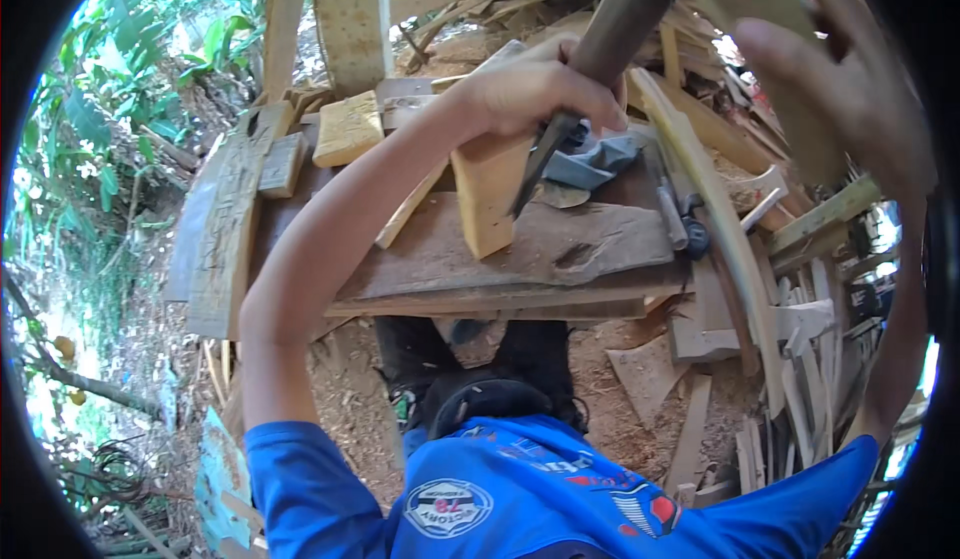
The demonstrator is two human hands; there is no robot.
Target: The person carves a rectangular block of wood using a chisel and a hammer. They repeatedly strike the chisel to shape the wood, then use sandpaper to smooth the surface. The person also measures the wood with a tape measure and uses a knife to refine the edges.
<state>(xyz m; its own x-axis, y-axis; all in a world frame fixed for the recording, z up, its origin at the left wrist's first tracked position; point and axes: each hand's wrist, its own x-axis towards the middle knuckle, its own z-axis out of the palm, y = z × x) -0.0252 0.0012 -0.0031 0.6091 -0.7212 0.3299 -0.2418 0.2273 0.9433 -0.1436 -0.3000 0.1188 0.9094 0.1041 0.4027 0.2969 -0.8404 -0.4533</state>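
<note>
Chisel (622, 24), long axis slanting, blade (542, 164) pointing lower left; left fingers (600, 101) clasp it, right fingers (765, 47) unclear.

1 head-worn fisheye looks down, close above the workbench (625, 194).

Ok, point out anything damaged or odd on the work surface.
The worn plank has a dark hollow near its right end; it looks odd because it breaks up the otherwise fairly flat top.

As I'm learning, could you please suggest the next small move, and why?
Perhaps steady the tool against the yellowish block: the tool's tip is beside the block's right edge, the left hand holds it, and the right hand is raised.
</note>
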